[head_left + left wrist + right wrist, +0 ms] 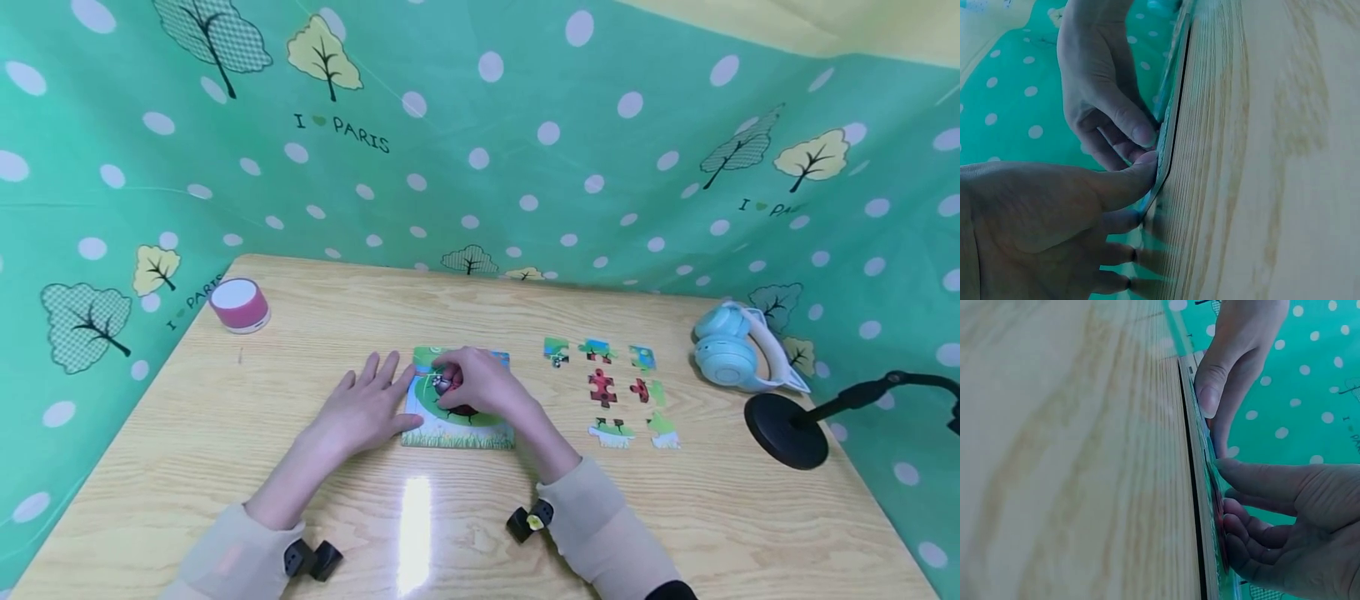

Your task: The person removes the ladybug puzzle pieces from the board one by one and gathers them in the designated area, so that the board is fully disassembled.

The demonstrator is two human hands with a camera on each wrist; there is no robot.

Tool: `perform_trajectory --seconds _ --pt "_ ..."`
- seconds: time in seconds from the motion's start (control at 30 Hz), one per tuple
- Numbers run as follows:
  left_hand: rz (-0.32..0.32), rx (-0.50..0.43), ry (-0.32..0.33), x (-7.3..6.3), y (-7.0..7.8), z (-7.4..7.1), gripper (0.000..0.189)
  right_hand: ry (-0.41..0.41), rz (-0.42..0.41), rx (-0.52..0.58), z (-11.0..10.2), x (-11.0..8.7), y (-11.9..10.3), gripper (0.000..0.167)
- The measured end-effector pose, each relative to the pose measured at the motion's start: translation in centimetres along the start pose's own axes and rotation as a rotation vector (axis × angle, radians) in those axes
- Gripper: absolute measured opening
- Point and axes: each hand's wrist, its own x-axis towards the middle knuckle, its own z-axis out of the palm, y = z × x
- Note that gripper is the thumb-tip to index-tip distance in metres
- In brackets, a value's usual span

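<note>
A square puzzle board [457,442] with a printed ladybug on green lies flat on the table. Over its middle, my right hand [483,382] has thumb and curled fingers around a puzzle piece [447,382] showing the ladybug's head. Seen from the right wrist, that hand's fingertips [1230,525] are right at the board's surface. My left hand [365,412] lies spread at the board's left side, its thumb over the lower left corner and its fingers pointing away. From the left wrist, its thumb [1129,181] meets the board's edge.
Several loose puzzle pieces [602,388] lie in rows right of the board. Light blue headphones [726,360] and a black round-based stand [787,431] are at the right. A pink cylinder with a white top [242,307] stands back left on the wooden table [315,317].
</note>
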Motion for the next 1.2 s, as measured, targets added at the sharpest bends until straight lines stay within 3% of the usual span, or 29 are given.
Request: perform_trajectory --seconds 0.4,0.6,1.2 --pt "-0.001 0.005 0.006 0.1 -0.1 0.1 0.077 0.019 0.005 -0.006 0.3 -0.2 -0.4 0.058" --pt "-0.004 0.001 -0.005 0.0 -0.1 0.2 0.077 0.005 -0.008 0.011 0.5 -0.3 -0.5 0.05" --pt "-0.001 0.0 -0.001 0.1 -0.1 0.2 0.077 -0.118 -0.171 0.057 -0.7 -0.2 0.5 0.053"
